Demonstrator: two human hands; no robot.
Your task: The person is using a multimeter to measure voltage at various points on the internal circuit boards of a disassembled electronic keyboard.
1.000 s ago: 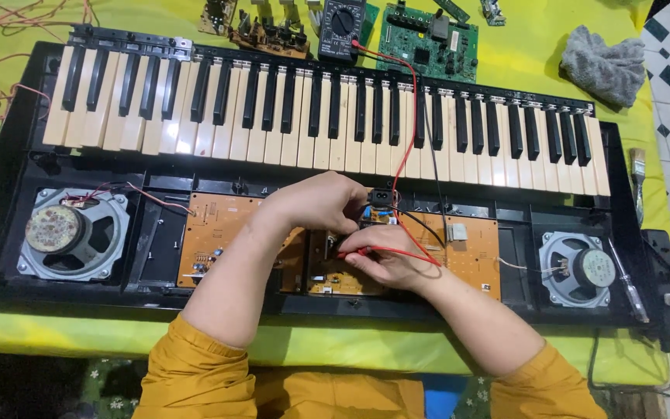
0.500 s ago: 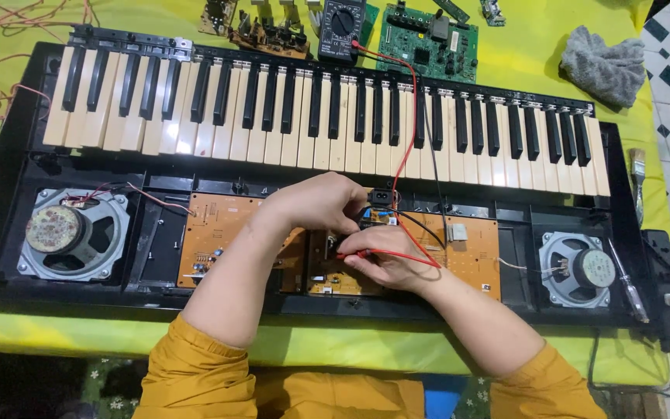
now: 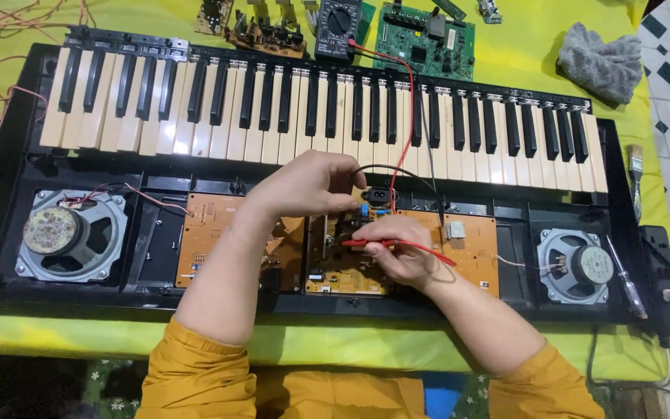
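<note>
Far left: round grey speaker cone (image 3: 70,235) sunk in opened black keyboard case (image 3: 9,256), red wire trailing off it. Left hand (image 3: 308,186) curled tight over orange circuit board (image 3: 350,271), fingertips down near black socket; what's pinched, can't tell. Right hand (image 3: 397,250) closed round slim red meter probe (image 3: 374,244), tip on same board. Red lead (image 3: 406,116) crosses keys up to black multimeter (image 3: 338,27). Grey rag (image 3: 602,62) far right.

Electronics repair bench: multimeter (image 3: 338,27), loose circuit boards (image 3: 426,43).
</note>
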